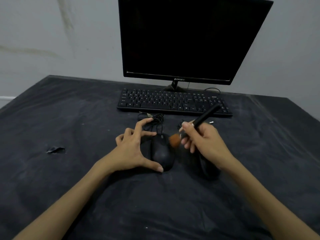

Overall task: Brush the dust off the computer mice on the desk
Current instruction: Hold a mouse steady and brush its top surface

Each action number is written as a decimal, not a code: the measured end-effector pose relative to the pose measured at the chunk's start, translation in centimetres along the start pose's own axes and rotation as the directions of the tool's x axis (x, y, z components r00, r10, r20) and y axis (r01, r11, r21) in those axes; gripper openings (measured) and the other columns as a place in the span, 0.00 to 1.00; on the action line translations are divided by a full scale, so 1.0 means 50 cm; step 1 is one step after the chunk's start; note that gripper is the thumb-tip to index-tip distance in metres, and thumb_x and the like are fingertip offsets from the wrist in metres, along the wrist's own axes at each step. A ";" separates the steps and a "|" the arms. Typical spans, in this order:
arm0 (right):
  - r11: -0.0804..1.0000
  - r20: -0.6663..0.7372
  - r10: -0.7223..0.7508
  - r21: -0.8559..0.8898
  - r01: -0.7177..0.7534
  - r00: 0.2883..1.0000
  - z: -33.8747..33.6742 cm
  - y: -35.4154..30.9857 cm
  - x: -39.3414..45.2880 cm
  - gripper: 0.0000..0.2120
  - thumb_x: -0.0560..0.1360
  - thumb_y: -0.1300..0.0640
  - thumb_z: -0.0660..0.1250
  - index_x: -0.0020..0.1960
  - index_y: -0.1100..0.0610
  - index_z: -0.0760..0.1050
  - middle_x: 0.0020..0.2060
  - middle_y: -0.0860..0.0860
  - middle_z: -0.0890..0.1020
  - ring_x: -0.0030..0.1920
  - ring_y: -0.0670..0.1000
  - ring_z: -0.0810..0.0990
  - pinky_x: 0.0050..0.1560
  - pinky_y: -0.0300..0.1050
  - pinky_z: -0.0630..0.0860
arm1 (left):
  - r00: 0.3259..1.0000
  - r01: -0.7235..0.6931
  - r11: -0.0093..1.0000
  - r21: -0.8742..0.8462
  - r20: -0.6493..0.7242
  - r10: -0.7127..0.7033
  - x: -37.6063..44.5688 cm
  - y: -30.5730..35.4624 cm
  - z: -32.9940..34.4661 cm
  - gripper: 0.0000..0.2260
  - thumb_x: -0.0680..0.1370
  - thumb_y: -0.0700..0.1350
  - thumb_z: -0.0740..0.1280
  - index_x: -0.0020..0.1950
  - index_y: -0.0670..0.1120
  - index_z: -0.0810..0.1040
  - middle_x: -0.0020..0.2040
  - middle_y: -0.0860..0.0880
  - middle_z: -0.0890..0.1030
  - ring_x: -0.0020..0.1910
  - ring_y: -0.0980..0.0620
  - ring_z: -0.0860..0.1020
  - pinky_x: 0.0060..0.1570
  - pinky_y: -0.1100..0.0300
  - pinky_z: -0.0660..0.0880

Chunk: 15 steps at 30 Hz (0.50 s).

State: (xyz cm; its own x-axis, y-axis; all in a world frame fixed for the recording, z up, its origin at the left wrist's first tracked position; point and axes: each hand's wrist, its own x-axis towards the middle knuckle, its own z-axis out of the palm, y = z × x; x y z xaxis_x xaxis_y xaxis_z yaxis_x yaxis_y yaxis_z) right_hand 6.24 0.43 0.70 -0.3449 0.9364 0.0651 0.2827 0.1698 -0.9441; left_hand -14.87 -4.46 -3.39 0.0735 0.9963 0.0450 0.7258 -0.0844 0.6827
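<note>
A black mouse (162, 151), keyboard (173, 101) and monitor (187, 38) sat on a dusty charcoal cloth (69, 170); the brush (174, 140) had orange-brown bristles.

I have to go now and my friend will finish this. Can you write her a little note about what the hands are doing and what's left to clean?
Left hand: open, thumb and fingers steadying the middle mouse on the dark desk cloth.
Right hand: holding the brush, orange bristles at that mouse's right front edge.
Second mouse: lies mostly hidden under the right hand.
Done: can't tell how much dust is off.
Left: finish the middle mouse, then brush the second one.
</note>
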 end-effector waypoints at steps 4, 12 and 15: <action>0.990 0.055 -0.050 -0.128 0.057 0.997 0.041 0.005 0.033 0.09 0.76 0.53 0.67 0.42 0.58 0.76 0.29 0.52 0.80 0.26 0.46 0.77 0.25 0.37 0.73 | 1.000 0.000 1.000 0.017 -0.004 0.001 -0.001 0.002 -0.001 0.56 0.52 0.66 0.78 0.69 0.70 0.44 0.60 0.70 0.71 0.63 0.61 0.59 0.62 0.56 0.51; 0.900 0.151 -0.178 -0.374 0.223 0.972 0.077 -0.005 0.056 0.03 0.72 0.54 0.71 0.42 0.53 0.78 0.39 0.49 0.82 0.38 0.46 0.79 0.47 0.46 0.77 | 1.000 0.005 1.000 0.031 0.000 -0.005 -0.001 0.005 -0.002 0.57 0.54 0.63 0.80 0.72 0.65 0.45 0.52 0.78 0.62 0.63 0.60 0.59 0.61 0.57 0.50; 0.899 0.237 -0.164 -0.364 0.244 0.958 0.069 -0.006 0.041 0.01 0.72 0.55 0.71 0.44 0.52 0.80 0.42 0.47 0.84 0.45 0.44 0.81 0.52 0.43 0.76 | 1.000 0.007 1.000 0.004 0.002 -0.007 0.000 -0.002 -0.002 0.58 0.53 0.63 0.80 0.71 0.66 0.44 0.56 0.75 0.66 0.65 0.60 0.58 0.62 0.56 0.51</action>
State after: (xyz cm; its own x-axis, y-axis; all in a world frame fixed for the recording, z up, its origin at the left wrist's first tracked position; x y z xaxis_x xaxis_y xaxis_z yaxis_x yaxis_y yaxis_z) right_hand 2.34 1.22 0.02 -0.5885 0.7962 0.1405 0.4961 0.4928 -0.7149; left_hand -15.00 -4.44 -3.39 0.0703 0.9968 0.0386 0.7292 -0.0777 0.6799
